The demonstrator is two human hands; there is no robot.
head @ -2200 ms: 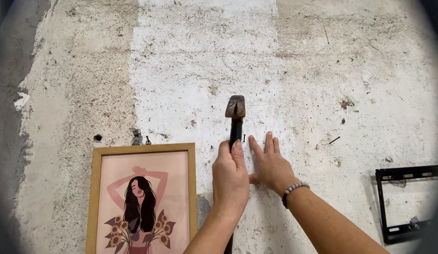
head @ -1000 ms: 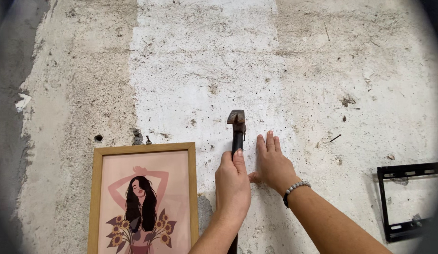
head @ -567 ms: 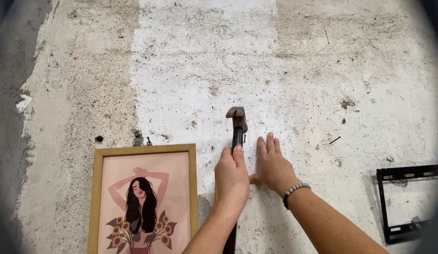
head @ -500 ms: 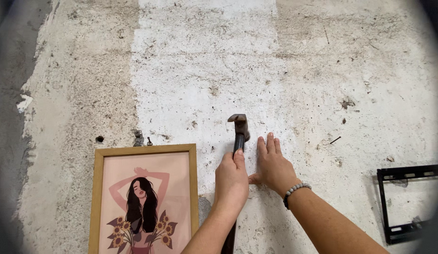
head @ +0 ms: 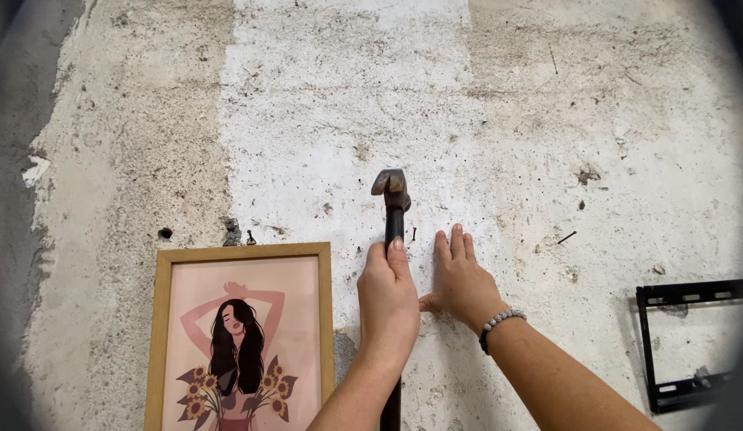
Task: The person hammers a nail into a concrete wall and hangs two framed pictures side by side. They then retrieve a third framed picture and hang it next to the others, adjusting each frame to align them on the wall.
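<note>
My left hand (head: 387, 299) is shut around the black handle of a hammer, whose rusty head (head: 390, 183) stands raised in front of the rough plastered wall (head: 347, 96). A small dark nail (head: 414, 234) sticks out of the wall just below and to the right of the head. Lying flat on the wall right of the nail, my right hand (head: 461, 279) has its fingers pointing up and holds nothing. A beaded bracelet (head: 499, 321) is on that wrist.
A wood-framed picture (head: 242, 335) of a figure with sunflowers hangs at the lower left. A black metal bracket (head: 683, 343) is fixed to the wall at the lower right. Other nails (head: 567, 237) and holes (head: 165, 233) dot the wall.
The hammer head dropped onto the nail half a second ago and has since come back up and slightly left. My right hand has stayed flat on the wall.
</note>
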